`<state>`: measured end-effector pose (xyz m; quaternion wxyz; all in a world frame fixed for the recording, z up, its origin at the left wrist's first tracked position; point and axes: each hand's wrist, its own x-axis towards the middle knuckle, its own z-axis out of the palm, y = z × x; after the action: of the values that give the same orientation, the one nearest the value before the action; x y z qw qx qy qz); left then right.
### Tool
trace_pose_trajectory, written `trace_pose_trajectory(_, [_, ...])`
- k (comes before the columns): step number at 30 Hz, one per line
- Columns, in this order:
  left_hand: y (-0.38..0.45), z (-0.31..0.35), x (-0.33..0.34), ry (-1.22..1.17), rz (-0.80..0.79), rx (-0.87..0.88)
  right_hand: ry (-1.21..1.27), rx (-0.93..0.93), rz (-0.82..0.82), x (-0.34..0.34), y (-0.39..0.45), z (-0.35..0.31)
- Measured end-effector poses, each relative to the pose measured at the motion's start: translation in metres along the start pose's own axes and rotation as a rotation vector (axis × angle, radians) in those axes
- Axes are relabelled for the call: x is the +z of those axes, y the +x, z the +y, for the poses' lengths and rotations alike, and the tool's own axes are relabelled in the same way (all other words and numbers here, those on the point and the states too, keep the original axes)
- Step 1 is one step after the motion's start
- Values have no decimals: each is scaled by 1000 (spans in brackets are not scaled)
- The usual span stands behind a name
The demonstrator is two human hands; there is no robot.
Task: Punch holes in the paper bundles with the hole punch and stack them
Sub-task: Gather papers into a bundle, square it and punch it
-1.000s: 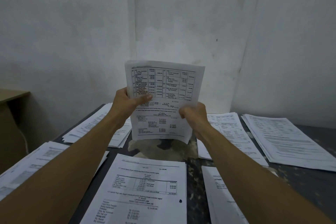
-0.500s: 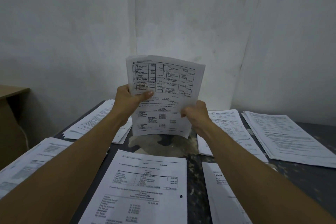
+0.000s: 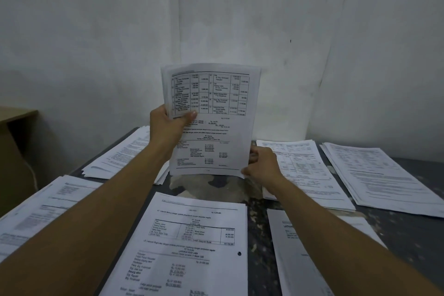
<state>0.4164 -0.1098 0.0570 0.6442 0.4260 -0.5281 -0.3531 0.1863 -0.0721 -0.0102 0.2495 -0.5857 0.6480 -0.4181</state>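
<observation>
Held bundle: a paper bundle [image 3: 211,118] stands upright in the air, above the back of the surface. Its long side runs up and down. The printed side faces the camera, with the table of numbers at the top.

Tilt: the top leans a little to the right.

Left hand: the left hand [image 3: 168,127] grips the bundle's left edge about halfway up, thumb on the front of the page.

Right hand: the right hand [image 3: 264,163] pinches the bottom right corner (its fingers curl behind the paper).

Near stack: a stack of pages [image 3: 192,243] lies flat right in front of the person, long side pointing away. It has a dark round hole [image 3: 239,253] near its right edge.

Other stacks: more paper piles lie flat all around, one at back left [image 3: 120,154], one at near left [image 3: 36,214], two at back right [image 3: 302,170] and [image 3: 379,175], one at near right [image 3: 300,247].

Surface: the surface [image 3: 408,235] is dark and has pale worn patches.

Room: a white wall [image 3: 96,31] stands behind, with a corner in it. A brown wooden desk [image 3: 14,132] sits at the far left.
</observation>
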Motion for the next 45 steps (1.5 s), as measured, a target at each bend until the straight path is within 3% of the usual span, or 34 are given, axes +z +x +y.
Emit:
trace_pose_trajectory(13, [3, 2, 1, 15, -7, -15, -54, -6, -71, -3, 2, 0])
trace_pose_trajectory(18, [1, 2, 1, 29, -15, -8, 433, -68, 53, -26, 6, -46])
trace_pose_trajectory(20, [0, 4, 1, 40, -19, 2, 504, -139, 118, -33, 7, -62])
trace_pose_trajectory(27, [-7, 8, 0, 64, -55, 11, 492, -166, 185, -22, 12, -70])
trace_pose_trajectory(36, [-3, 18, -7, 90, -139, 3, 496, -149, 143, -32, 9, -77])
trace_pose_trajectory(41, [3, 37, -3, 81, -122, 125, 476, -211, 239, -35, 14, -95])
trace_pose_trajectory(45, [4, 36, -2, 64, -126, 108, 477, -176, 247, -30, 13, -91])
